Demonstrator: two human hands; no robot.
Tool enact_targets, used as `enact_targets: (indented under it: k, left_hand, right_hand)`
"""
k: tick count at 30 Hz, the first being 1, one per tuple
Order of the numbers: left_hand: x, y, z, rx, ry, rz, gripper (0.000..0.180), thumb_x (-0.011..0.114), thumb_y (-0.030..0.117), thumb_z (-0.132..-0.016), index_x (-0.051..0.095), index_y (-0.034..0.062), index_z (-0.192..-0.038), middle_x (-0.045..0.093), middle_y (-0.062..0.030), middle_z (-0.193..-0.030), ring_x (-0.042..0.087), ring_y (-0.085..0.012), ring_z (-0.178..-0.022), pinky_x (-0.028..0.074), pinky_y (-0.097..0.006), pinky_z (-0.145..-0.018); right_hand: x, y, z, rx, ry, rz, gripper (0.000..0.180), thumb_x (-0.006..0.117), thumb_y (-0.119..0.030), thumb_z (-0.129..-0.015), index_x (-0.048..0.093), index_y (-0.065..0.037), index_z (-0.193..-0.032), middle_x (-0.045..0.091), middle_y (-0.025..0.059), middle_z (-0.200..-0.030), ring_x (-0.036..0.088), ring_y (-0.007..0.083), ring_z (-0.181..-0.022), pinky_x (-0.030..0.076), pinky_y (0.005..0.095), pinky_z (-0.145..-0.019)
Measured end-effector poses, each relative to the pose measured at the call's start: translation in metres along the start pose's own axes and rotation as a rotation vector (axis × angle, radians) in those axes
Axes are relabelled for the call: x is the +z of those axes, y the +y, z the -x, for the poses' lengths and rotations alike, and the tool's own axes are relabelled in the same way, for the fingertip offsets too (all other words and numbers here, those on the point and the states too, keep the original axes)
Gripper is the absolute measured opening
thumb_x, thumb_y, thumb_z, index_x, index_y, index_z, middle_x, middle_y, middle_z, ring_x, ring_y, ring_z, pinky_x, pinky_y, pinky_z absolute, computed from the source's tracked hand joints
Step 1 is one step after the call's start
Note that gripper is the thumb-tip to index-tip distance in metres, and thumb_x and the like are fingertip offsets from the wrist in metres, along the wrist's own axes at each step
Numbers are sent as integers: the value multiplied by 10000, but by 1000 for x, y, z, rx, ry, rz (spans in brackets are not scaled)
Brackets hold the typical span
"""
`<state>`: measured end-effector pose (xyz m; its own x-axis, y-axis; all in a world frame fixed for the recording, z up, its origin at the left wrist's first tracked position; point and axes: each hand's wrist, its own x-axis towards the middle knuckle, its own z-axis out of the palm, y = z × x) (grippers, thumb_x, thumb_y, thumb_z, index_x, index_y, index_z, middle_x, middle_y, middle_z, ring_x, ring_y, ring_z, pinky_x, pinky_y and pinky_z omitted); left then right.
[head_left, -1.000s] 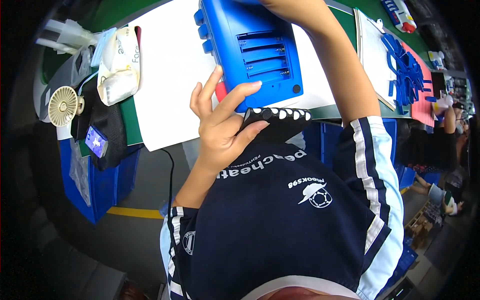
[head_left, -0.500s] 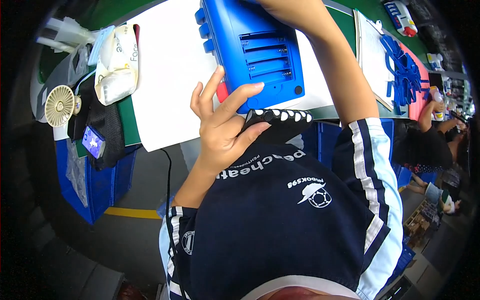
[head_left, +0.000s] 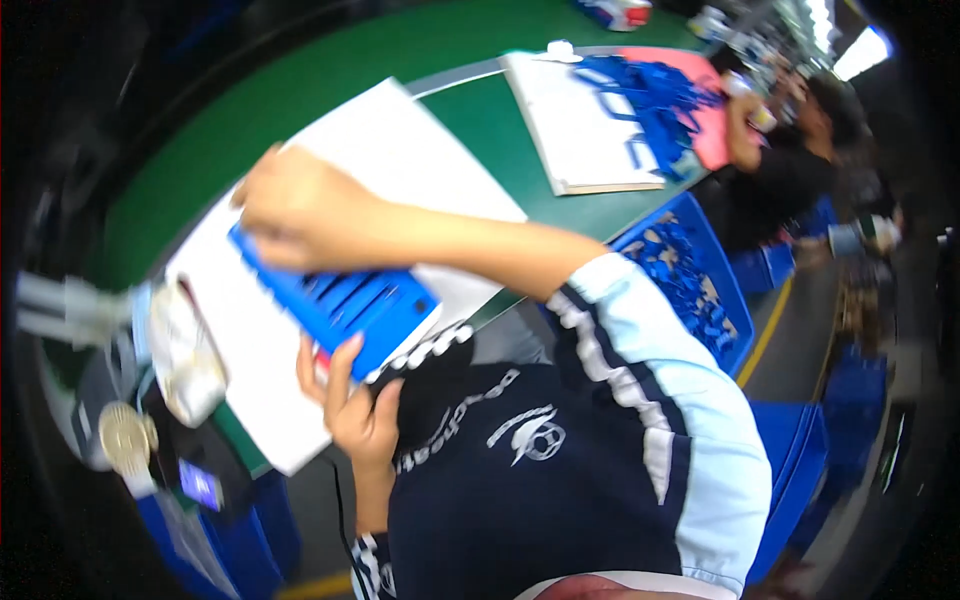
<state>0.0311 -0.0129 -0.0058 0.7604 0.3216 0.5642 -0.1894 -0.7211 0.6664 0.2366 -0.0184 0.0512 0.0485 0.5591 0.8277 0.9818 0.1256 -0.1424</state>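
Note:
A blue plastic device (head_left: 392, 335) with an uncovered battery compartment, its slots without batteries, lies tilted in front of me over a white sheet (head_left: 270, 395). My left hand (head_left: 358, 418) holds its near left edge, fingers on the side beside a small red part (head_left: 322, 362) and thumb apart. Over the device's far end my right hand (head_left: 310, 205) is curled, blurred by motion. Its fingertips are mostly hidden, and I cannot make out what they grip. A black-and-white scalloped edge (head_left: 430, 345) shows just below the device.
A blue bin (head_left: 690, 285) of small blue parts stands right of the green table (head_left: 500, 130). Beyond my right arm lie a white board (head_left: 575, 130) and blue straps (head_left: 650, 95). A small fan (head_left: 125, 438), phone (head_left: 200, 485) and bag (head_left: 185, 365) sit left. Another person (head_left: 790, 170) works at right.
The view has swung, so the table looks turned and the blue bin of parts shows at right. The device and both hands now appear lower and further left; my right hand has come into full view.

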Motion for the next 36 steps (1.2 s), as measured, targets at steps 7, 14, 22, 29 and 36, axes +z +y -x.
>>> enact_targets:
  k: [7, 14, 22, 29, 36]
  left_hand:
    - [4, -1, 7, 41, 5, 32, 330, 600, 166, -808, 484, -80, -623, 518, -149, -1233, 267, -387, -1286, 214, -439, -1023]
    - [3, 4, 6, 12, -3, -4, 298, 575, 203, -837, 603, -83, -759, 515, -129, -1241, 269, -360, -1292, 203, -433, -1030]
    - [4, -1, 5, 10, -4, -19, 305, 558, 209, -852, 617, -86, -802, 502, -133, -1261, 276, -344, -1291, 215, -418, -1026]
    - [8, 1, 6, 36, 25, -11, 295, 587, 223, -852, 635, -68, -871, 500, -133, -1275, 281, -351, -1288, 244, -433, -1014]
    - [10, 4, 4, 30, 15, -19, 304, 571, 213, -859, 629, -75, -780, 524, -127, -1232, 290, -353, -1281, 247, -448, -1005]
  right_hand:
    - [-2, -10, 8, -57, 86, 68, 113, 626, -143, -659, 604, -50, -719, 614, 91, -887, 552, 260, -821, 434, 369, -754]
    - [-3, -13, 14, -91, 176, 98, 215, 608, -196, -684, 636, -42, -832, 609, 107, -910, 554, 272, -865, 427, 368, -785]
    - [-32, -38, 38, -32, -33, -132, 335, 640, -222, -701, 581, -16, -958, 551, 142, -1044, 498, 310, -1032, 378, 411, -892]
    - [-77, -89, 78, 245, -207, -324, 153, 631, -142, -735, 586, -33, -833, 532, 94, -912, 538, 248, -863, 463, 342, -734]
    - [-88, -99, 87, 340, -153, -424, 94, 630, -86, -738, 575, -21, -778, 517, 104, -969, 540, 250, -893, 477, 330, -734]
